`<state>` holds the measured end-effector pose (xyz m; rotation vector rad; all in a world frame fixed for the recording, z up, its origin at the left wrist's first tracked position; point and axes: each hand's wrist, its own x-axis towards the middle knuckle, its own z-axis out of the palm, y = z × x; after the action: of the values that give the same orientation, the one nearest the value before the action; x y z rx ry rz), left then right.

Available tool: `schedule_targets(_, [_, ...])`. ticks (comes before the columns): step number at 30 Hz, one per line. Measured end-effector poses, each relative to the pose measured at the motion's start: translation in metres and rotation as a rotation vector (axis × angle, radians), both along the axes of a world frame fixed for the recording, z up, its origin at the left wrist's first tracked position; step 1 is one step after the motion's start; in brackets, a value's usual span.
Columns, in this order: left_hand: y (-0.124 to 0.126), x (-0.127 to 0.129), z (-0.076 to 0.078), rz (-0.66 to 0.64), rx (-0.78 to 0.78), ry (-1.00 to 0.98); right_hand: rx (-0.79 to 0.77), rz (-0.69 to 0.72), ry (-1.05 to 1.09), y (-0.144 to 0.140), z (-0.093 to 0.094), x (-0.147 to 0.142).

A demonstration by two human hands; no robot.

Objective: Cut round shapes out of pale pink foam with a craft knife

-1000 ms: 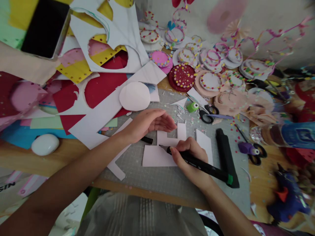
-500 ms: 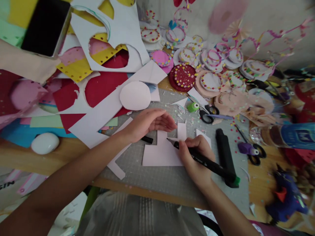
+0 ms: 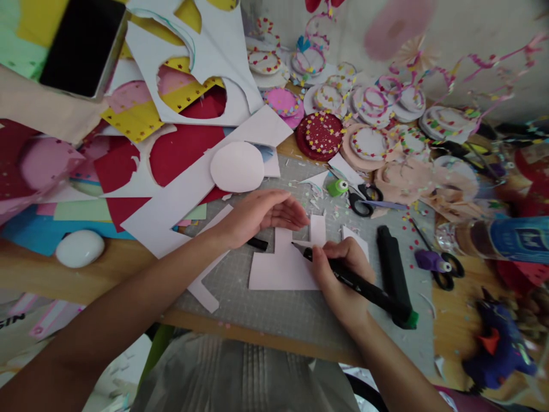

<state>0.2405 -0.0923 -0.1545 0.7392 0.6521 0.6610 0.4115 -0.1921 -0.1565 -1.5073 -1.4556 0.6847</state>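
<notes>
My right hand [image 3: 346, 277] grips a black marker [image 3: 364, 286] with a green end, its tip over a white paper cut-out [image 3: 281, 270] with notched edges. Whether the tip touches the paper I cannot tell. Stretched out over the top of the cut-out is my left hand [image 3: 270, 214], fingers together and slightly curved, holding nothing. A black cap [image 3: 258, 244] lies just below that hand. Under everything is a grey cutting mat [image 3: 300, 320]. To the right of the marker rests a thick black case-like object [image 3: 392, 269].
Scissors [image 3: 362, 205] and a green craft punch [image 3: 337, 187] lie beyond my hands. Decorated paper discs [image 3: 321, 135] line the wall. Paper sheets and offcuts [image 3: 184, 154] pile up at left, with a phone [image 3: 83, 46] and a white oval object [image 3: 80, 249]. A bottle [image 3: 497, 237] lies at right.
The view has shifted very slightly. Both hands and the marker hold nearly the same place over the paper.
</notes>
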Motion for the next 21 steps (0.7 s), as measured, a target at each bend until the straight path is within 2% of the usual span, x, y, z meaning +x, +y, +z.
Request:
schedule_targets(10, [-0.0002, 0.0007, -0.0007, -0.001, 0.002, -0.008, 0.031, 0.024, -0.009, -0.0003, 0.0003, -0.0013])
schedule_targets(21, [-0.0001, 0.0013, -0.0008, -0.001, 0.005, 0.000, -0.017, 0.105, -0.004, 0.0002, 0.0023, -0.0063])
